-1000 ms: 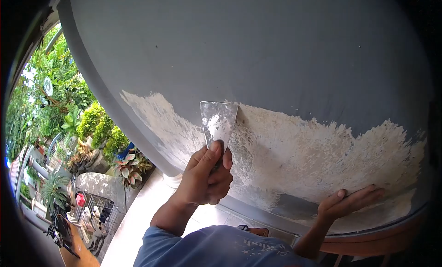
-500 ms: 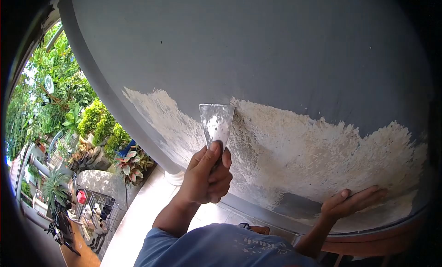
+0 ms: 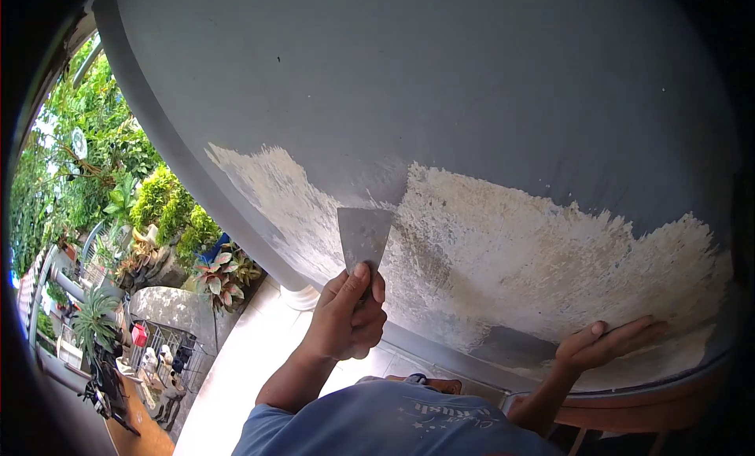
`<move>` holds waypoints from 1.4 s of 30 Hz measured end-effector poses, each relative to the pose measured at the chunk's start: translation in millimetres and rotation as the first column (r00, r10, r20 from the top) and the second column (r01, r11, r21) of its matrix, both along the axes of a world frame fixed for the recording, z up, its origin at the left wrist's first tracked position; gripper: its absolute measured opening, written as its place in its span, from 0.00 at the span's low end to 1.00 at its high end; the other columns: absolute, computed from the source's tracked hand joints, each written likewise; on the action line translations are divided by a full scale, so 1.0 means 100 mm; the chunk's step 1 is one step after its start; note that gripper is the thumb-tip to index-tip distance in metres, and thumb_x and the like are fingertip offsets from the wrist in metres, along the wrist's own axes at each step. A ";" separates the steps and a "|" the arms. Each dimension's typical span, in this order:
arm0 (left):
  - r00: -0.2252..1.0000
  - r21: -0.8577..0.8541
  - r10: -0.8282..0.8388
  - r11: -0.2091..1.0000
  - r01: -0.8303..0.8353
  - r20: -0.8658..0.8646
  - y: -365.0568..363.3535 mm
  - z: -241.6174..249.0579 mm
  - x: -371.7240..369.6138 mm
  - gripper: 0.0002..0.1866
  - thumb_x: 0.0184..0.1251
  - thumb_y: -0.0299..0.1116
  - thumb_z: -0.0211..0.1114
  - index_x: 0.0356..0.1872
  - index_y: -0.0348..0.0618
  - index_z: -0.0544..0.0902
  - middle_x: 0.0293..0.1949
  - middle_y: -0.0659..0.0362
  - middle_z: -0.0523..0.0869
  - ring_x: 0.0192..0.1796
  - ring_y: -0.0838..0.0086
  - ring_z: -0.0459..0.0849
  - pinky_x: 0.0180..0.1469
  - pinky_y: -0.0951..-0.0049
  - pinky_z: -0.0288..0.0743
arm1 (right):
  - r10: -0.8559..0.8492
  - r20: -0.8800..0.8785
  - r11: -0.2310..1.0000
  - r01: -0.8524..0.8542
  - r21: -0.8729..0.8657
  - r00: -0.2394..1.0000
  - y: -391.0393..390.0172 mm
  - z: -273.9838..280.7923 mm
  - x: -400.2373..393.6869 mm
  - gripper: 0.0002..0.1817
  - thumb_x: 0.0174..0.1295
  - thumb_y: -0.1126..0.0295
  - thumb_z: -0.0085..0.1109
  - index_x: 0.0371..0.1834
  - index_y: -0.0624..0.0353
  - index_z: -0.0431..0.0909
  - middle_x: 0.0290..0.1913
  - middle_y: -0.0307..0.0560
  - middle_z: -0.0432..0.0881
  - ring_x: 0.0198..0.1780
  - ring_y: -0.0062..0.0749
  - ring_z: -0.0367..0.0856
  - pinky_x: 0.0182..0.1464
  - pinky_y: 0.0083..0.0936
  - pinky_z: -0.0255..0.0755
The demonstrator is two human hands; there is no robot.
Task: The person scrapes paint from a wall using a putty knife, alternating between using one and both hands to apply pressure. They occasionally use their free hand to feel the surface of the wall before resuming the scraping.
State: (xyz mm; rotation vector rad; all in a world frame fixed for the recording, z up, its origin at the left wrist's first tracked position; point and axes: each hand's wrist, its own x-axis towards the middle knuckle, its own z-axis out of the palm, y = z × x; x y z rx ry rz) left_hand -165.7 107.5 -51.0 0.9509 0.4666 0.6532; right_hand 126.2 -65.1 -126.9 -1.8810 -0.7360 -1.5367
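My left hand [image 3: 348,318] is closed around the handle of a scraper [image 3: 366,234], its thumb pressed along the base of the blade. The wide metal blade points up and overlaps the pale rough patch [image 3: 503,243] on the grey wall [image 3: 472,86]. Its top edge lies close below the ragged border of grey paint. Farther right, my right hand [image 3: 609,344] lies open with fingers stretched out against the lower part of the pale patch, holding nothing.
A grey column [image 3: 181,165] with a white base stands at the wall's left end. Beyond it are plants [image 3: 169,208] and a rack [image 3: 169,369] holding shoes. Pale floor tiles [image 3: 244,361] run below. A reddish-brown wooden piece [image 3: 629,413] sits at lower right.
The scraper has come down the wall and its blade has lost its bright glare. Lightly streaked grey wall now shows above the edge. My right hand stays against the wall.
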 end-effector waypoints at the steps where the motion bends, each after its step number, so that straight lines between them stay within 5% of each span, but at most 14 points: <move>1: 1.000 0.006 0.002 1.000 -0.002 -0.004 0.00 0.00 0.00 0.20 0.78 0.51 0.42 0.33 0.46 0.72 0.14 0.70 0.57 0.11 0.86 0.53 0.10 0.81 0.45 | 0.007 0.001 1.000 -0.007 0.001 1.000 0.00 0.00 0.01 0.38 0.71 0.47 0.24 0.74 0.68 0.46 0.75 0.71 0.39 0.76 0.65 0.37 0.73 0.56 0.35; 7: 0.999 0.127 0.022 0.992 -0.027 0.044 0.07 0.22 0.14 0.21 0.77 0.52 0.43 0.34 0.47 0.72 0.14 0.70 0.57 0.11 0.86 0.53 0.09 0.81 0.47 | 0.006 0.003 1.000 -0.006 0.004 1.000 -0.02 -0.03 0.04 0.38 0.71 0.46 0.24 0.74 0.66 0.46 0.75 0.70 0.39 0.76 0.65 0.37 0.73 0.57 0.36; 18: 1.000 -0.053 0.012 0.999 -0.012 0.003 0.01 0.04 0.04 0.21 0.78 0.51 0.41 0.34 0.47 0.72 0.14 0.70 0.57 0.11 0.86 0.52 0.10 0.81 0.44 | -0.013 0.024 1.000 0.013 -0.014 1.000 -0.05 -0.09 0.07 0.38 0.71 0.45 0.23 0.74 0.66 0.47 0.75 0.69 0.40 0.76 0.63 0.38 0.73 0.56 0.36; 42: 0.995 -0.009 0.100 0.995 -0.100 -0.024 0.05 -0.08 -0.01 0.21 0.77 0.52 0.44 0.32 0.46 0.73 0.14 0.70 0.57 0.10 0.86 0.53 0.10 0.81 0.45 | 0.036 0.029 0.999 -0.035 -0.025 0.999 -0.07 -0.10 0.04 0.36 0.72 0.50 0.27 0.75 0.66 0.47 0.75 0.68 0.40 0.76 0.64 0.38 0.73 0.57 0.37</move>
